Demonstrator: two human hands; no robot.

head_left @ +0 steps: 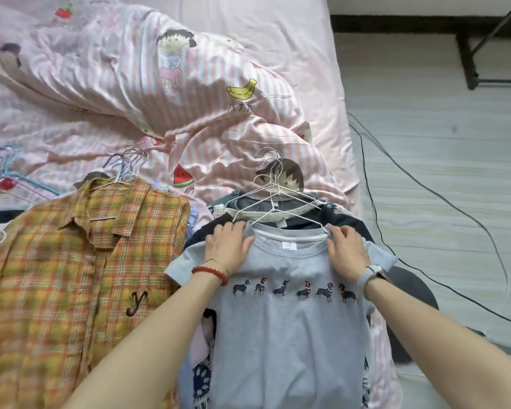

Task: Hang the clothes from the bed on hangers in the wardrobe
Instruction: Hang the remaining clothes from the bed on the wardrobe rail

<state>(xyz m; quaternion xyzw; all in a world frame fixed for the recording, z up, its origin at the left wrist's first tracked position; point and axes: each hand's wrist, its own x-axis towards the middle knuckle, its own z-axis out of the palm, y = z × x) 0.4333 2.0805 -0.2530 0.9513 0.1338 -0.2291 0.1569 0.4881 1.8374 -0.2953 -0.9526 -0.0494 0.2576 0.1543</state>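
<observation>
Forearms reach over a grey T-shirt (292, 320) lying on the bed (292, 39) at 6 o'clock.
Left hand (229, 249) rests flat, grip released; right hand (347, 252) pinches the collar. Tangled wire hangers (273, 199) at 12 o'clock could snag together when lifted.

The T-shirt (289, 335) is grey with a row of dark dachshunds across the chest; the shirt (71, 276) is plaid in orange, yellow and green; the duvet (165, 93) is pink-and-white striped with cartoon prints; the bracelet (211, 273) is red; the hangers (273, 199) are white.
</observation>
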